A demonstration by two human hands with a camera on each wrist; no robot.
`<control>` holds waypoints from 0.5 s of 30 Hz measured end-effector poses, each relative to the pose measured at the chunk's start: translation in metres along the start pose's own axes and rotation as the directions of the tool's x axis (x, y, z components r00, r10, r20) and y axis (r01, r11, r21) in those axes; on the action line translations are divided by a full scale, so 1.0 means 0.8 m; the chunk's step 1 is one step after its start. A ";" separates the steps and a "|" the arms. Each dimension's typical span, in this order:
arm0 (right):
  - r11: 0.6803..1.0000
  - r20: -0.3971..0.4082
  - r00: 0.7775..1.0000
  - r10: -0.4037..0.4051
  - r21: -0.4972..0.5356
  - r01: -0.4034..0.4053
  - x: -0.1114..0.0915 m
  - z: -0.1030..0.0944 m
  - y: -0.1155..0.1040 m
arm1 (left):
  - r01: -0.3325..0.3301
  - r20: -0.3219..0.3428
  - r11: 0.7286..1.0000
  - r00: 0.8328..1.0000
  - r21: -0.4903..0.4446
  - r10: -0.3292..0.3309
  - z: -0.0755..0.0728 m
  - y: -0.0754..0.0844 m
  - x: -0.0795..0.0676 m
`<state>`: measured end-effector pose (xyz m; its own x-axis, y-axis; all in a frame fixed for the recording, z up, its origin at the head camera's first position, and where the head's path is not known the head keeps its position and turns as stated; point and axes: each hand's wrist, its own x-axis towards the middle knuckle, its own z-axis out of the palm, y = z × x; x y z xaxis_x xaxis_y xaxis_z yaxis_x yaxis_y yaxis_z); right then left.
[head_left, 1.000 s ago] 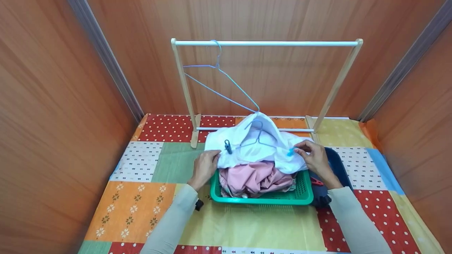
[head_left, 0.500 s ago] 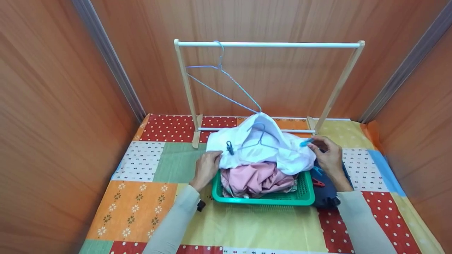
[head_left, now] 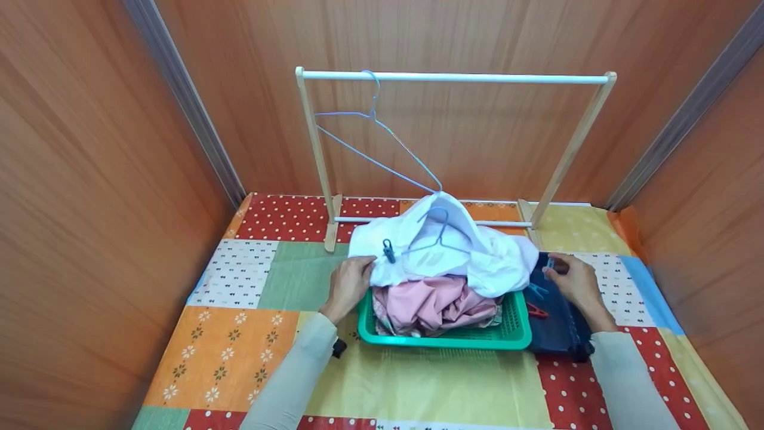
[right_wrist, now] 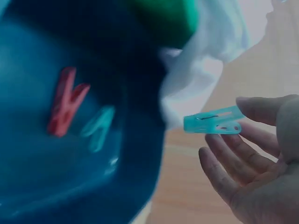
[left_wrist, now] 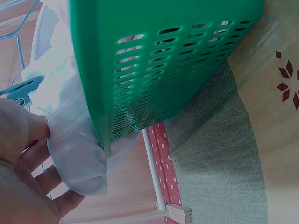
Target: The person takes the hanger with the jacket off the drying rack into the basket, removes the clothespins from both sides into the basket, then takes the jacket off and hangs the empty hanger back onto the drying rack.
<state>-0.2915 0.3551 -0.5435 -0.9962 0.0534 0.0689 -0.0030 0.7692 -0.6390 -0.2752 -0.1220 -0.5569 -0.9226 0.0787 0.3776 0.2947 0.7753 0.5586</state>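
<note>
At the near edge: two pale sleeves [head_left: 292, 376] extend over a patchwork cloth [head_left: 441, 382] of yellow, orange, red and green pieces
Green basket [head_left: 441, 342]: it stands on that cloth before us, its sides slotted
Pink fabric [head_left: 427, 301]: bunched inside the basket
Dark blue tray [head_left: 555, 334]: at the basket's right, with a red peg [right_wrist: 65, 102] and a blue peg [right_wrist: 99, 128] lying in it
Left hand [head_left: 346, 283]: thumb and fingers pinch the edge of the white garment [head_left: 504, 257]
Right hand [head_left: 576, 283]: we see it hold a light blue peg [right_wrist: 212, 120] between thumb and fingers — just beside the garment's other edge
White garment: draped over the basket's far part, its arched opening facing us
Small hanger [head_left: 440, 240]: within that opening, hook upward
Dark peg [head_left: 388, 251]: on the garment, near the left hand
Rack [head_left: 477, 77]: behind these, a blue-violet hanger [head_left: 407, 147] hooked over its white top bar
Wooden wall [head_left: 453, 36]: farthest from us, beyond the rack
</note>
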 end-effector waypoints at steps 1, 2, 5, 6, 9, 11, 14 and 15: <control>1.000 0.024 1.000 0.011 -0.016 -0.011 0.000 0.002 0.006 | 0.007 0.002 1.000 1.000 -0.005 -0.007 0.000 0.000 0.000; 0.999 0.041 0.999 0.023 -0.031 -0.022 0.000 0.003 0.010 | 0.010 0.005 1.000 1.000 -0.006 -0.010 0.000 0.000 0.000; 0.997 0.070 0.996 0.056 -0.063 -0.052 0.000 0.007 0.019 | 0.014 0.013 1.000 1.000 -0.009 -0.014 0.000 0.000 0.000; 0.995 0.077 0.995 0.067 -0.073 -0.061 0.000 0.008 0.021 | 0.014 0.014 1.000 1.000 -0.009 -0.014 0.000 0.000 0.000; 0.993 0.115 0.989 0.092 -0.091 -0.081 0.001 0.011 0.025 | 0.016 0.018 1.000 1.000 -0.003 -0.016 -0.001 0.000 -0.001; 0.991 0.142 0.985 0.098 -0.100 -0.084 0.001 0.013 0.027 | 0.021 0.022 1.000 1.000 -0.002 -0.021 -0.001 0.000 -0.002; 0.990 0.177 0.978 0.108 -0.113 -0.088 0.000 0.016 0.029 | 0.014 0.025 1.000 1.000 0.002 -0.014 -0.002 0.001 -0.002; 0.989 0.186 0.977 0.108 -0.118 -0.087 0.000 0.017 0.029 | 0.011 0.026 1.000 1.000 0.003 -0.011 -0.002 0.001 -0.002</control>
<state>-0.2926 0.3647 -0.5686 -0.9894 0.0165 -0.1440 0.0936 0.8312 -0.5480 -0.2734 -0.1224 -0.5558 -0.9322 0.0863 0.3516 0.2834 0.7783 0.5603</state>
